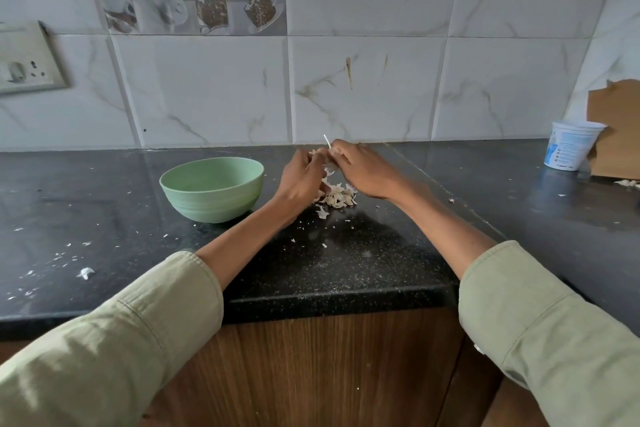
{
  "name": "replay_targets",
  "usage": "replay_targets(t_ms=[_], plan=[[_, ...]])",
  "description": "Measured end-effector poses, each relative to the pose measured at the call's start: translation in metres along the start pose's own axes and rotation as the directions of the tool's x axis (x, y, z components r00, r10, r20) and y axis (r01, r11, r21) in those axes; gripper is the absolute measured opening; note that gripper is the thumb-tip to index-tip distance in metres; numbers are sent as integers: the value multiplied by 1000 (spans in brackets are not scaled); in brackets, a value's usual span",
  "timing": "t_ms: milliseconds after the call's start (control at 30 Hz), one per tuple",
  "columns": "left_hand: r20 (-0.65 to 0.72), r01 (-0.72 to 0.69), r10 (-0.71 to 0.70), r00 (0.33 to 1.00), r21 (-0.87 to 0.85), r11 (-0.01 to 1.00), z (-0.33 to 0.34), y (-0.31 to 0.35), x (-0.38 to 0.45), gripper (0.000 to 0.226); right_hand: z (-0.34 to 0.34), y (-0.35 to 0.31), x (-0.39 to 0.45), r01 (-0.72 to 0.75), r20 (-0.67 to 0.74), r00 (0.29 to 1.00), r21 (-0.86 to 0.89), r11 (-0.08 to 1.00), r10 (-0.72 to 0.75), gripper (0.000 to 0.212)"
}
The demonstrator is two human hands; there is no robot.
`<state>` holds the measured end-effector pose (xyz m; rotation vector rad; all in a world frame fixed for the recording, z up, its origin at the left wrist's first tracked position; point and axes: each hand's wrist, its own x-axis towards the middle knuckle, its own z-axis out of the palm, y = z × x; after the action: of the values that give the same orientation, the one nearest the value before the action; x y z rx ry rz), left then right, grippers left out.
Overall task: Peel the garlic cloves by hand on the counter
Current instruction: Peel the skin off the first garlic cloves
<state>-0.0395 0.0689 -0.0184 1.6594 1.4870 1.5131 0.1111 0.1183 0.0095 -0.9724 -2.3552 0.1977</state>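
Over the dark counter (346,270), both hands, left (300,180) and right (363,168), are pinching a garlic clove (320,158), stripping skin; next I'm dropping it into the bowl (211,199)

We find open black counter (346,263) between the front edge and the pile of garlic skins (336,196). A green bowl (212,188) stands just left of the left hand (300,180), blocking passage there. Right of the right hand (363,170) the surface lies open as far as a white cup (571,146) and cardboard (616,130) by the side wall.
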Motion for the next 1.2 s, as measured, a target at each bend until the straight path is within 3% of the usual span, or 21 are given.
replay_targets(t_ms=[100,200,400,600,733,967,1067,1200], plan=[[-70,-134,154,986,236,962,0,8,-3,46,0,2,1,53,-100,993,-79,995,-61,25],[-70,-160,188,980,295,942,-3,11,-2,55,-1,1,1,90,-124,987,-110,990,-104,20],[-44,-109,114,993,96,989,-6,3,7,51,2,-2,-1,68,-123,989,-102,992,-81,24],[53,-17,23,998,-109,994,-3,9,0,41,3,-4,4,-15,-110,994,123,992,29,30],[89,-39,58,994,-209,977,1,16,-2,41,-1,3,6,-86,-53,994,191,978,98,31],[109,-137,124,986,124,983,-14,-6,5,33,-16,19,5,-213,-14,976,181,960,219,37],[121,-163,137,983,235,958,-14,-5,5,28,-18,27,3,-204,106,973,-1,979,203,34],[126,-206,173,977,335,920,-14,-3,4,19,-18,50,7,-211,143,957,-244,947,250,39]])
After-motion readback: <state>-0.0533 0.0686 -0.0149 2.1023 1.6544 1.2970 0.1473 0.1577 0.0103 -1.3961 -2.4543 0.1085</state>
